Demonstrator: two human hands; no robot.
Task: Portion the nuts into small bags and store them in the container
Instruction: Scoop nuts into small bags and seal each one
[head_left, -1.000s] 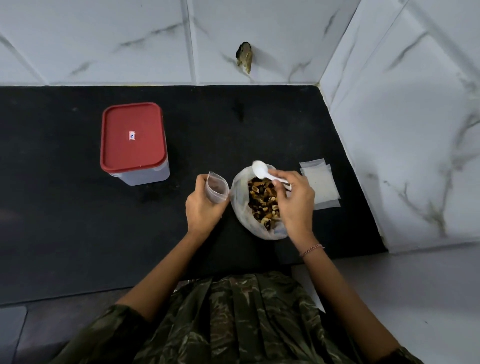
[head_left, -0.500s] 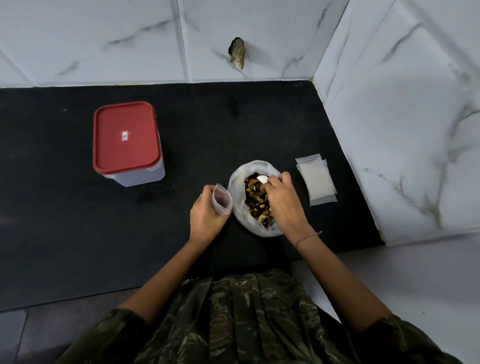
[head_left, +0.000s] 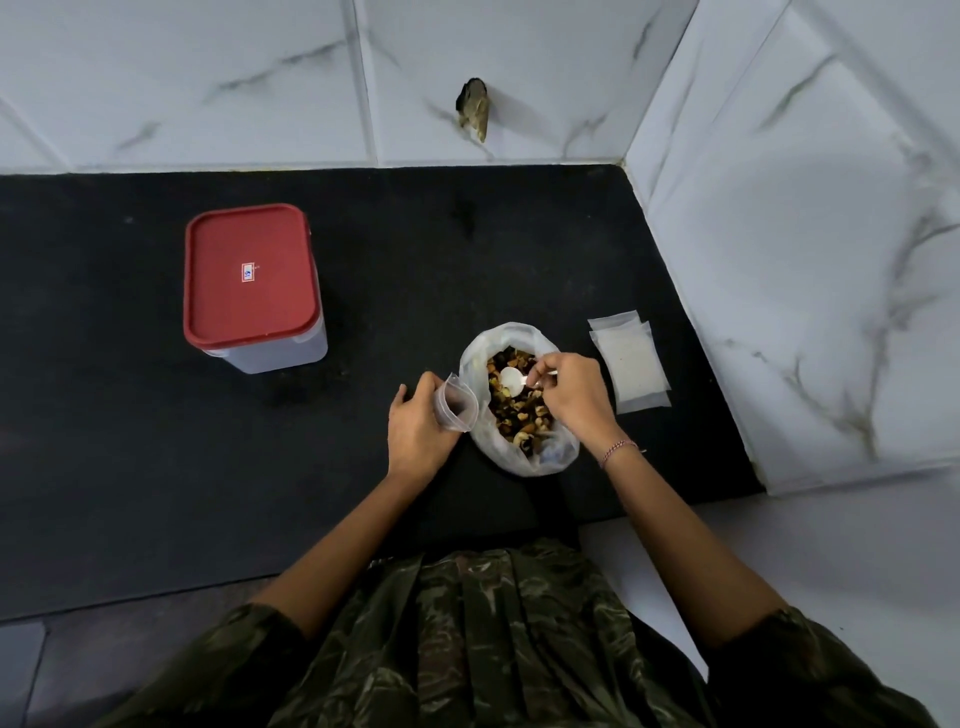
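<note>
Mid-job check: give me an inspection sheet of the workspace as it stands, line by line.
Surface: black counter; all the job's things sit on it.
Job's things: large open bag of mixed nuts at the centre; white spoon with its bowl over the nuts; small clear bag held open just left of the large bag; stack of empty small bags lying flat to the right; container with its red lid on, to the left, apart from the rest.
Clutter: nothing seen.
Hands: left hand grips the small clear bag; right hand pinches the spoon's handle.
Cables: nothing seen.
Surroundings: white marbled tile walls behind and on the right; dark chipped spot in the back wall.
</note>
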